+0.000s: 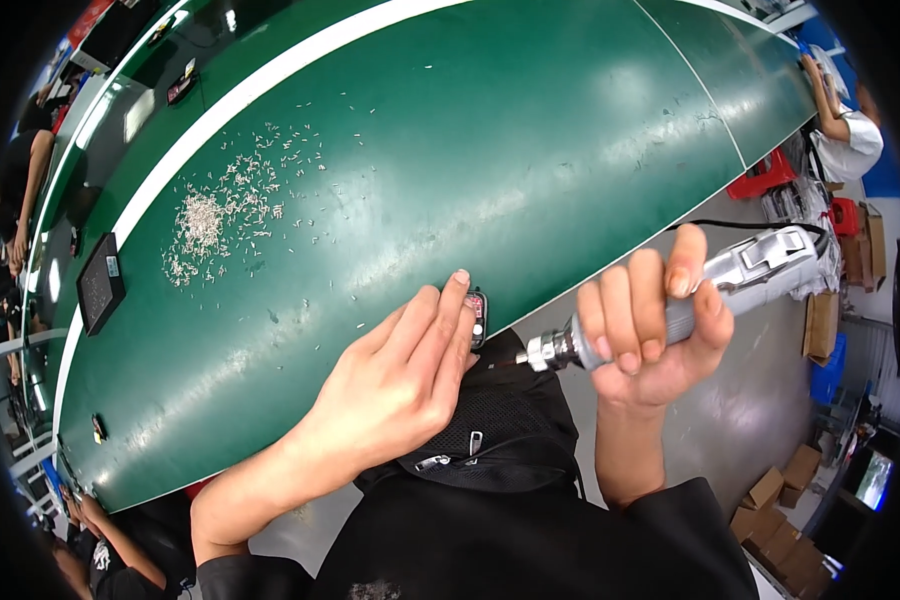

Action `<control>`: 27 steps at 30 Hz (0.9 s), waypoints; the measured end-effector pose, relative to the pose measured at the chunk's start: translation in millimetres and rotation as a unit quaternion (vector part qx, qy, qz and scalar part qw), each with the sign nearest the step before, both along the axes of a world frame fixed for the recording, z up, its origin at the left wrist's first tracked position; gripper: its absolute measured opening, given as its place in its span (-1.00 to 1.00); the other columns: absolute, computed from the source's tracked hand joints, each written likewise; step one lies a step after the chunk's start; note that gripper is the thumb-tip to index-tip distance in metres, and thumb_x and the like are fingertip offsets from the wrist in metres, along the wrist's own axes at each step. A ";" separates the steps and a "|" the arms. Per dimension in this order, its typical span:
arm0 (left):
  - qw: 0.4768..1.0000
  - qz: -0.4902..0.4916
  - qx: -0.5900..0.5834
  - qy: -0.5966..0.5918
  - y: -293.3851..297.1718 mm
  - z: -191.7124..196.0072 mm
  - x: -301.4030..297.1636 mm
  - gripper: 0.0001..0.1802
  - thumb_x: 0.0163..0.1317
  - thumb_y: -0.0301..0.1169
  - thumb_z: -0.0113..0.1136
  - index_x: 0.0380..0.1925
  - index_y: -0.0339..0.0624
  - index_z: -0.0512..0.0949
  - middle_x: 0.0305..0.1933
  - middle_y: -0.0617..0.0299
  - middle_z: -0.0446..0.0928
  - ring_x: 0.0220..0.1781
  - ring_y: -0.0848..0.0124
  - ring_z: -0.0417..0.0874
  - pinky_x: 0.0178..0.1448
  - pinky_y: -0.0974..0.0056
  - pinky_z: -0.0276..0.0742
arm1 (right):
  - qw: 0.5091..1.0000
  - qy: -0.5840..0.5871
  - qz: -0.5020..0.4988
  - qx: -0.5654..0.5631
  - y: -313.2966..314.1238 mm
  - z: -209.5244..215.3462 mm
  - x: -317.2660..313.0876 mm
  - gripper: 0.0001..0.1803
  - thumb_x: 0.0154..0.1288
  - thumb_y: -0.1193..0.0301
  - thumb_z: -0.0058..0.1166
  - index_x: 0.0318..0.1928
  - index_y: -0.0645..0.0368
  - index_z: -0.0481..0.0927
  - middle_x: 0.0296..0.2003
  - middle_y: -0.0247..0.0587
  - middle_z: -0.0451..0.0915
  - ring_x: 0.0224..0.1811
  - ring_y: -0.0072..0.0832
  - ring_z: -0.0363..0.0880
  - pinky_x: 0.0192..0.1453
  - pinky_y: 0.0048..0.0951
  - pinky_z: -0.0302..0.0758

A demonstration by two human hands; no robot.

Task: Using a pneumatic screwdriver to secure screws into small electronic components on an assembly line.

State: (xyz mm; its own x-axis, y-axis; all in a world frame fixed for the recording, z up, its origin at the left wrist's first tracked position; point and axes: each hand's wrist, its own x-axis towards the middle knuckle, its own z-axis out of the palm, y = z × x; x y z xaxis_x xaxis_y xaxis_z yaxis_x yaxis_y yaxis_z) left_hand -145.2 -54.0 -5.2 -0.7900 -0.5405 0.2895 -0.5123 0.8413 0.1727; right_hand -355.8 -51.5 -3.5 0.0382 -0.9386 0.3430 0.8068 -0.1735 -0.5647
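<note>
Close to the near edge of the green table, my left hand (400,375) steadies a small black-rimmed device (480,318) whose inside shows red and white parts. Its fingers lie together along the device's left side and cover part of it; the thumb is mostly hidden. An electric screwdriver (675,318) with a silver-grey body is in the grip of my right hand (660,335). The tool's metal nose and thin bit point left toward the device, with a gap between them. A black cord trails from the tool's far end.
Many tiny screws (202,225) lie heaped and scattered on the green table (530,130). A black tray (101,284) sits at the left by the white stripe. Other people work along the left side and at the far right (845,140). Cardboard boxes (785,500) stand lower right.
</note>
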 end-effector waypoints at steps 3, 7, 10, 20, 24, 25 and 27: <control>1.000 0.002 -0.013 -0.027 1.4 -2.9 2.8 -0.58 -0.07 -0.57 0.25 -0.13 -0.52 0.52 0.06 -0.14 0.50 -0.05 0.15 0.57 -0.08 0.21 0.61 | 0.998 0.061 -0.013 -0.023 -21.0 2.5 -5.3 -0.80 0.42 0.32 -0.30 -0.19 0.16 0.36 -0.73 -0.37 0.26 -0.74 -0.56 0.27 -0.52 -0.46 0.35; 0.999 -0.001 -0.031 -0.036 2.1 -7.3 4.0 -0.55 -0.08 -0.57 0.26 -0.10 -0.52 0.52 0.08 -0.14 0.49 -0.02 0.14 0.57 -0.04 0.20 0.60 | 0.997 0.075 -0.003 0.001 -33.7 1.2 4.0 -0.80 0.41 0.34 -0.28 -0.22 0.18 0.37 -0.76 -0.36 0.25 -0.76 -0.56 0.26 -0.55 -0.45 0.33; 0.999 0.002 -0.026 -0.041 2.2 -6.7 5.2 -0.55 -0.08 -0.57 0.26 -0.11 -0.52 0.52 0.08 -0.14 0.49 -0.03 0.14 0.57 -0.04 0.21 0.60 | 0.991 0.135 -0.014 0.008 -39.3 -1.4 8.5 -0.78 0.42 0.26 -0.28 -0.25 0.12 0.36 -0.76 -0.46 0.22 -0.76 -0.64 0.21 -0.57 -0.51 0.29; 0.999 0.020 -0.028 0.001 1.2 -13.1 4.0 -0.53 -0.13 -0.54 0.30 -0.13 -0.50 0.53 0.06 -0.10 0.52 -0.05 0.15 0.58 -0.06 0.21 0.60 | 0.986 0.160 0.034 -0.012 -48.4 -4.4 8.9 -0.80 0.40 0.28 -0.27 -0.24 0.14 0.35 -0.75 -0.45 0.24 -0.78 -0.64 0.20 -0.59 -0.52 0.28; 0.997 0.028 0.037 0.064 -2.7 -15.8 4.9 -0.51 -0.20 -0.55 0.33 -0.14 -0.47 0.53 0.02 -0.06 0.53 -0.07 0.14 0.58 -0.12 0.21 0.60 | 0.972 0.221 0.082 -0.020 -55.9 6.3 15.8 -0.81 0.37 0.31 -0.25 -0.23 0.16 0.34 -0.76 -0.43 0.24 -0.81 -0.64 0.17 -0.62 -0.54 0.24; 0.995 0.028 0.056 0.083 -3.7 -17.6 5.8 -0.50 -0.22 -0.56 0.34 -0.14 -0.46 0.53 0.00 -0.05 0.53 -0.08 0.13 0.58 -0.14 0.20 0.60 | 0.968 0.235 0.086 -0.021 -56.6 6.4 18.7 -0.82 0.37 0.32 -0.25 -0.24 0.17 0.34 -0.76 -0.43 0.24 -0.81 -0.64 0.18 -0.63 -0.55 0.23; 0.993 0.029 0.067 0.093 -5.1 -15.0 6.2 -0.55 -0.19 -0.55 0.33 -0.19 -0.46 0.55 -0.03 -0.03 0.55 -0.08 0.18 0.57 -0.16 0.24 0.61 | 0.961 0.263 0.078 -0.034 -57.2 9.9 25.8 -0.85 0.35 0.37 -0.19 -0.28 0.19 0.34 -0.77 -0.42 0.24 -0.81 -0.64 0.21 -0.66 -0.55 0.20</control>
State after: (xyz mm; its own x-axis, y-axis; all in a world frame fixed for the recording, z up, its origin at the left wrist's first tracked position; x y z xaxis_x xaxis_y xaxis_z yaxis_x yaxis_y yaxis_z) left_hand -139.1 -59.1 -20.2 -0.6962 -0.6267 0.3502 -0.5071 0.7746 0.3781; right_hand -329.9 -108.7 6.4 0.3618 -0.8835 0.2976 0.4320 -0.1241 -0.8933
